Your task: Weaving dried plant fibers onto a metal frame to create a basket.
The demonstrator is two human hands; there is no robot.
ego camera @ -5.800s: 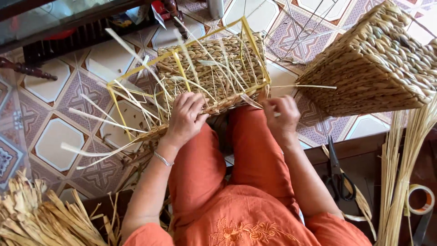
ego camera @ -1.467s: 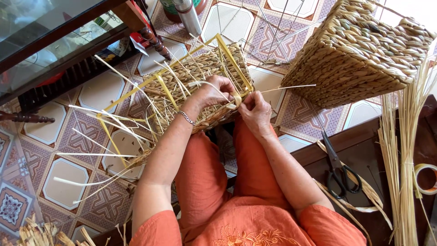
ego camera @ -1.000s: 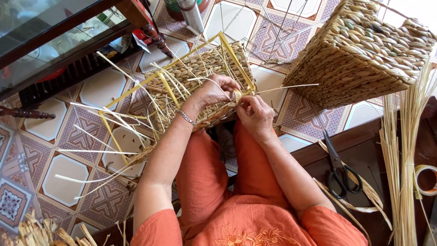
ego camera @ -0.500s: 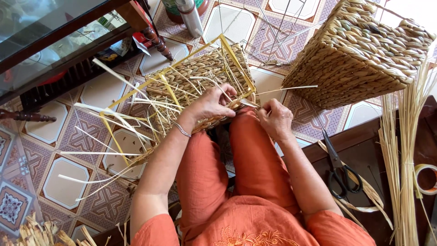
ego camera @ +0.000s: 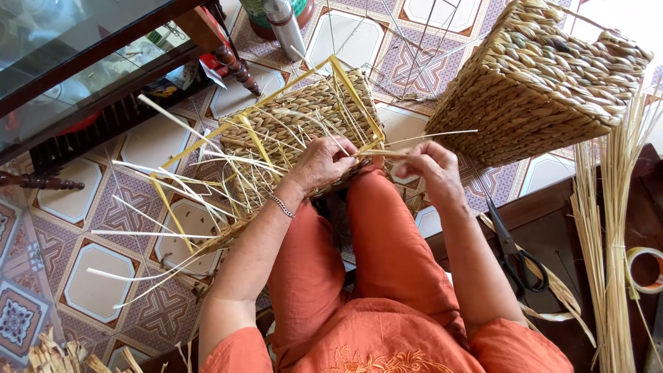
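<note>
Fingers of the left hand (ego camera: 321,160) press the half-woven basket (ego camera: 297,131). The right hand (ego camera: 431,169) pinches a pale straw strand (ego camera: 435,135), beside a finished basket (ego camera: 545,83).

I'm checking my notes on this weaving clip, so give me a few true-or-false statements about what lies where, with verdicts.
1. Both hands work at the near edge of the half-woven basket on its yellow frame. True: the left hand rests on the weave and the right hand pinches a pale straw strand.
2. The scissors lie on the tiled floor to the person's left. False: they lie on the dark wooden surface to the right.
3. A finished woven basket stands beyond the right hand. True.
4. The left wrist is bare. False: it wears a thin bracelet.
5. A roll of tape lies at the right edge. True.
</note>
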